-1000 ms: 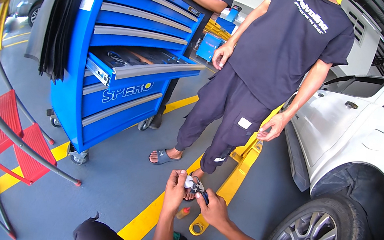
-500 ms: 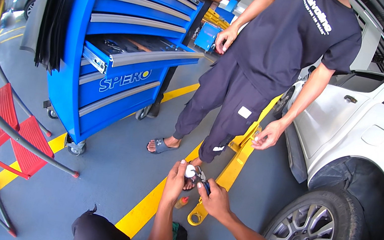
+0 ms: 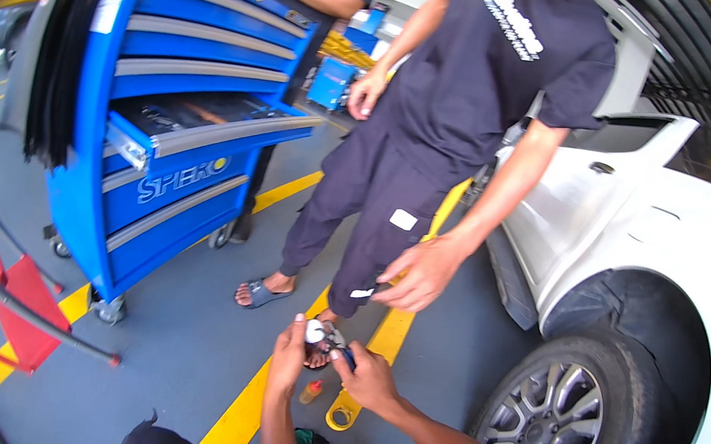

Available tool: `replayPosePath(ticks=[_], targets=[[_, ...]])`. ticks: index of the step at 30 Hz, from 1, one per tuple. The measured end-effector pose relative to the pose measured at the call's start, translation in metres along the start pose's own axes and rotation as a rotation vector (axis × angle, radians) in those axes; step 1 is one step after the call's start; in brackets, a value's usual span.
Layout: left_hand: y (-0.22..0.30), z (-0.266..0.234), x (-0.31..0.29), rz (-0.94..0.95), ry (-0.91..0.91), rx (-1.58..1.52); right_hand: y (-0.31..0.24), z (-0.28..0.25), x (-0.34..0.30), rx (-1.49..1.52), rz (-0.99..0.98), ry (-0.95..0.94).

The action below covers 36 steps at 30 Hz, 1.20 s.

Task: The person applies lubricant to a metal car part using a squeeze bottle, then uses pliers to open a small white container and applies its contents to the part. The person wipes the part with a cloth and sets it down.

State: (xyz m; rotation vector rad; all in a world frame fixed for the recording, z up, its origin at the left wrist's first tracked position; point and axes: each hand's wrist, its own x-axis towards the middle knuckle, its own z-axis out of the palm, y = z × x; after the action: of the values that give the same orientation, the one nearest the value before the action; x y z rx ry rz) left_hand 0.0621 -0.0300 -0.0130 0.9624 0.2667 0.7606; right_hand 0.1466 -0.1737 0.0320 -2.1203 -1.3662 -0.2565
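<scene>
While a left hand (image 3: 288, 355) pinches a white piece (image 3: 316, 331), the right hand (image 3: 367, 379) holds pliers (image 3: 348, 357) at its side

Because the two hands meet close together above the floor (image 3: 154, 376), the step in hand looks like work with the tool on that small round part. The left thumb and fingers are drawn in narrow on the white piece; the right hand is wrapped around dark blue handles (the tool looks like pliers, though its metal head is small and blurred). Whether that head grips the part or merely sits against it, I cannot tell.

As I judge it, the next move calls for a firm left pinch, the tool's head set squarely, and a measured effort from the right wrist, since something so small and rounded could slip.

Below the hands stand a red-capped bottle (image 3: 311, 392) and, just beside it, the ringed end of a yellow lift arm (image 3: 341, 417). A co-worker (image 3: 450, 97) stands just beyond, one arm lowered toward them.
</scene>
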Motion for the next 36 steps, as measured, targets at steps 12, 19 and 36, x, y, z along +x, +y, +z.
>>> replayPosePath(ticks=[12,19,36], targets=[[0.003,-0.003,-0.003,-0.048,0.001,0.105,0.016,0.002,-0.004,-0.027,-0.006,-0.072],[-0.028,-0.036,0.006,-0.050,-0.086,0.392,0.013,0.013,-0.012,-0.139,0.081,-0.248],[-0.049,-0.031,0.013,-0.106,-0.027,0.125,0.012,0.018,-0.002,-0.215,0.185,-0.301]])
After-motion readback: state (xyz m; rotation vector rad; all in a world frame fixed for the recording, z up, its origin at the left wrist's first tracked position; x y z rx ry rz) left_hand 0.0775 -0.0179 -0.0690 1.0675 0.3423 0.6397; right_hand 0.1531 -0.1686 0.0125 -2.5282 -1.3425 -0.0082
